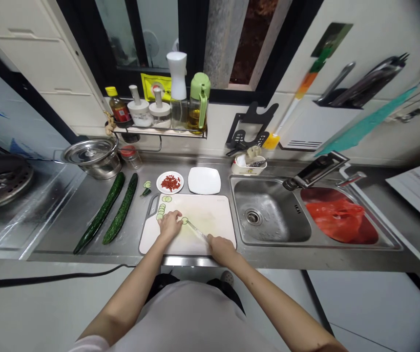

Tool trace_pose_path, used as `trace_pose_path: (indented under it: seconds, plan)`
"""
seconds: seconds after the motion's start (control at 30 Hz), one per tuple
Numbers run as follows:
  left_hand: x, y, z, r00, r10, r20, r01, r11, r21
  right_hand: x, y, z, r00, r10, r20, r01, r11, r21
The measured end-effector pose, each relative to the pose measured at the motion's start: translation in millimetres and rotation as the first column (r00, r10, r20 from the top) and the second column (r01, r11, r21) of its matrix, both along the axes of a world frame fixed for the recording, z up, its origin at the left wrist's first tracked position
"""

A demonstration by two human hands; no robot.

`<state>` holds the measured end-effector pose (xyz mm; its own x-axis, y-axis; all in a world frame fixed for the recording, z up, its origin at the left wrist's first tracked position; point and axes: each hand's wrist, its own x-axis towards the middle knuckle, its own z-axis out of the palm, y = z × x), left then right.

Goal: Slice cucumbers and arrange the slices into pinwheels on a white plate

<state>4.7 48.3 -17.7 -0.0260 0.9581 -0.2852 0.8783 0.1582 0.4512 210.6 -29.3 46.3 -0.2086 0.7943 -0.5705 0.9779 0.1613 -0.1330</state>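
My right hand (222,248) is closed around the handle of a small knife (198,231), whose blade points left across the white cutting board (215,210). The knife's tip meets a thin round cucumber slice (184,221) lying near the board's middle. My left hand (171,225) has its fingers bent and drawn together, with the fingertips at the left edge of that slice. A row of overlapping cucumber slices (161,210) rests on the board just beyond my left hand, and a pair of slices (166,199) lies near the top left corner.
Two whole cucumbers (120,210) lie left of the board. Behind it stand a plate of chopped red pieces (170,183) and a white square plate (204,180). Cucumber ends (146,192) sit nearby. A sink (272,210) with a red plastic bag (336,217) is on the right.
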Motion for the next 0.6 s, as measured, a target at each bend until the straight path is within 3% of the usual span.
trace_pose_path:
  seconds: [0.6]
  plan:
    - [1, 4, 3.5, 1.000, -0.007, -0.011, 0.007, 0.999, -0.049, -14, 12, 7.4, 1.000, 0.008, 0.007, -0.008, 1.000, 0.001]
